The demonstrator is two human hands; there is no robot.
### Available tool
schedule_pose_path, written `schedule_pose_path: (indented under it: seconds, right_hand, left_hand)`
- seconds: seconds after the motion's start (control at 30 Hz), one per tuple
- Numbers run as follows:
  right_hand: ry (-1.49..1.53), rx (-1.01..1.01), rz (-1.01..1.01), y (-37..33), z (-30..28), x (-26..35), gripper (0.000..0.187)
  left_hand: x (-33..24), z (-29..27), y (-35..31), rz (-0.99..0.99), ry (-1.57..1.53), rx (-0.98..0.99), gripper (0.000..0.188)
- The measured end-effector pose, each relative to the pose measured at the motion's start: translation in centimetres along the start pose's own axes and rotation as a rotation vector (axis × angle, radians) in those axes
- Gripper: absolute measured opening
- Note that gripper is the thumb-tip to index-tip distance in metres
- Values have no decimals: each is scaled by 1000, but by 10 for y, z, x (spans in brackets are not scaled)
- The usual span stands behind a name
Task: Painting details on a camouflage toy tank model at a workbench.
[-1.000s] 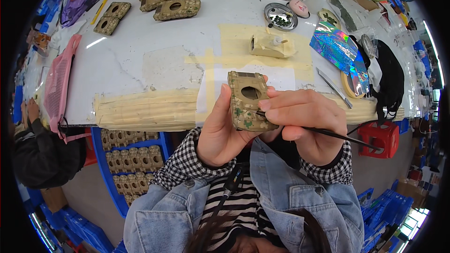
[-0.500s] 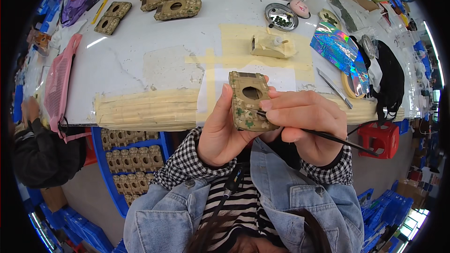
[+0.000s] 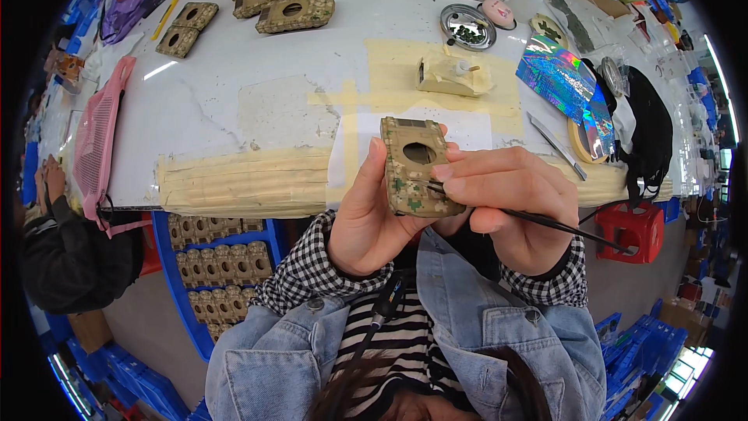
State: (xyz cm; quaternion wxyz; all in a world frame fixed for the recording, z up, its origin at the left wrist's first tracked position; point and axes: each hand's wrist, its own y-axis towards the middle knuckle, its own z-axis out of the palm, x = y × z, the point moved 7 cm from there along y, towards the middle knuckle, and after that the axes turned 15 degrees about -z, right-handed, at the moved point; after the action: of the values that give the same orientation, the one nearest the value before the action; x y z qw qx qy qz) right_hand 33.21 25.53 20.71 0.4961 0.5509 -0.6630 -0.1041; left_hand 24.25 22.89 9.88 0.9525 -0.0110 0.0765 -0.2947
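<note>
A small camouflage toy tank hull [image 3: 407, 179] with a round hole in its top is tilted up in front of my chest. My left hand [image 3: 360, 226] is closed around its left side and underside, thumb along the edge. Black tweezers [image 3: 573, 230] are pinched in my right hand [image 3: 518, 191], their handle end pointing down to the right. Their tips rest on or just over the hull's near part, below the hole. Whether anything tiny sits between the tips I cannot tell. My right fingertips touch or nearly touch the hull's right side.
Beyond my hands stands a taped tan block [image 3: 452, 76]; a round metal dish [image 3: 467, 27] holds small dark green pieces. A craft knife [image 3: 557, 146] lies right. More hulls [image 3: 296, 14] are at the back left. A blue tray [image 3: 175, 288] of hulls is lower left, near another person's sleeve [image 3: 78, 257].
The tweezers' arms look slightly further apart, and my right hand has shifted a little. The hull stays almost in place in my left hand. The other person's hands at left have moved slightly.
</note>
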Motion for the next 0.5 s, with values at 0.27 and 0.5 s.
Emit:
schedule_pose_path:
  seconds: [0.27, 0.5]
  right_hand:
    - [-10, 1, 0, 0, 0, -1, 24]
    - [-15, -5, 3, -1, 1, -2, 23]
  left_hand:
    - [0, 0, 0, -12, 23, -38, 59]
    - [0, -2, 1, -17, 8, -35, 59]
